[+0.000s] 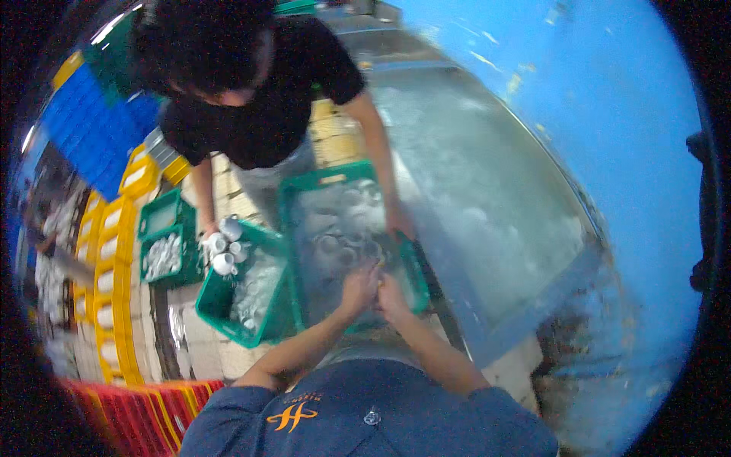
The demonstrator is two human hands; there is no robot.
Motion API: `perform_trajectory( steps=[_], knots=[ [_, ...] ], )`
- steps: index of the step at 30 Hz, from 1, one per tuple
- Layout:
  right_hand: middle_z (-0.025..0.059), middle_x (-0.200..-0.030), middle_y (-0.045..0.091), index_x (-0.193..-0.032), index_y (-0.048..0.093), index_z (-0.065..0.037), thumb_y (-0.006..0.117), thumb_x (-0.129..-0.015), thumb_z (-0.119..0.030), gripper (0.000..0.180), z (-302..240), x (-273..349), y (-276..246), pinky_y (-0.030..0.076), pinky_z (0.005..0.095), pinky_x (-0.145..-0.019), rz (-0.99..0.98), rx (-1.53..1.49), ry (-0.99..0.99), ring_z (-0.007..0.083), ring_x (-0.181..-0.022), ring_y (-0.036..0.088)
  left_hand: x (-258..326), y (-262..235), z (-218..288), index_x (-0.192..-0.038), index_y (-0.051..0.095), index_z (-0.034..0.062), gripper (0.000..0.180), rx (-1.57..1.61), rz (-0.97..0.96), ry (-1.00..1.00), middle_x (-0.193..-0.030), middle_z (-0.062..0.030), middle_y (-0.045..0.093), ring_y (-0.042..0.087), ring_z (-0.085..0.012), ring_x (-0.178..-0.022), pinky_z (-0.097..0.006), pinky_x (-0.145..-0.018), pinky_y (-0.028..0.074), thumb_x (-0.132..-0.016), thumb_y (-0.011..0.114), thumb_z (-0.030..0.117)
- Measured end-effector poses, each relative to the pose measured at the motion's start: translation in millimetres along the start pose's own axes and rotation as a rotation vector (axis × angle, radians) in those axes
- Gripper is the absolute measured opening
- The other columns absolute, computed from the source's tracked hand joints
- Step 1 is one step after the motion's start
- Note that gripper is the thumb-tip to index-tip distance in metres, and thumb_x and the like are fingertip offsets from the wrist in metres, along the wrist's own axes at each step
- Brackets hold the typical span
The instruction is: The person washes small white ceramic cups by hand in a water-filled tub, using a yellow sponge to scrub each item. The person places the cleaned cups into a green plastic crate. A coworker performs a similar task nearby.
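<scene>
My left hand (358, 291) and my right hand (393, 297) meet over the near part of a large green crate (292, 221). Their fingers are closed together on something small that I cannot make out; a bit of yellow shows between them. White cups (331, 245) lie in the crate just beyond my hands, blurred. Opposite me a person in a black T-shirt (259, 122) holds a cluster of white cups (223, 263) in one hand, above a smaller green crate (221, 305) with white pieces inside. That person's other hand (400, 225) is at the large crate's right rim.
A wide tank of cloudy water (487, 190) lies to the right, beside a blue surface (624, 114). Left stand another green crate of white pieces (164, 255), yellow crates (114, 282) and blue crates (95, 129). Red crates (145, 415) are at the lower left.
</scene>
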State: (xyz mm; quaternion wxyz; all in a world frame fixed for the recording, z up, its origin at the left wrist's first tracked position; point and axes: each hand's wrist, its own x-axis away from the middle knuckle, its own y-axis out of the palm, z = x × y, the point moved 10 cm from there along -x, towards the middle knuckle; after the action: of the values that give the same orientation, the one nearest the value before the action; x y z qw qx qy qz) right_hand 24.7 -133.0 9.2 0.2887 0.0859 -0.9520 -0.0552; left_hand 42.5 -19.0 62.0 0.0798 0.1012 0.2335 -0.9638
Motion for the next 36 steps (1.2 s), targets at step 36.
perform_trajectory(
  steps=[36],
  knots=[
    [0.0185, -0.107, 0.067, -0.136, 0.049, 0.002, 0.062, -0.087, -0.009, 0.052, 98.3, -108.5, -484.0, 0.054, 0.0447, -0.072, 0.660, 1.000, -0.493, 0.0326, -0.083, 0.066, 6.2, 60.3, -75.4, -0.125, 0.059, 0.0098, 0.033, -0.739, -0.310, -0.268, -0.119, -0.0203, 0.065, 0.065, -0.0400, -0.106, -0.050, -0.087, 0.054, -0.096, 0.051, 0.023]
  ],
)
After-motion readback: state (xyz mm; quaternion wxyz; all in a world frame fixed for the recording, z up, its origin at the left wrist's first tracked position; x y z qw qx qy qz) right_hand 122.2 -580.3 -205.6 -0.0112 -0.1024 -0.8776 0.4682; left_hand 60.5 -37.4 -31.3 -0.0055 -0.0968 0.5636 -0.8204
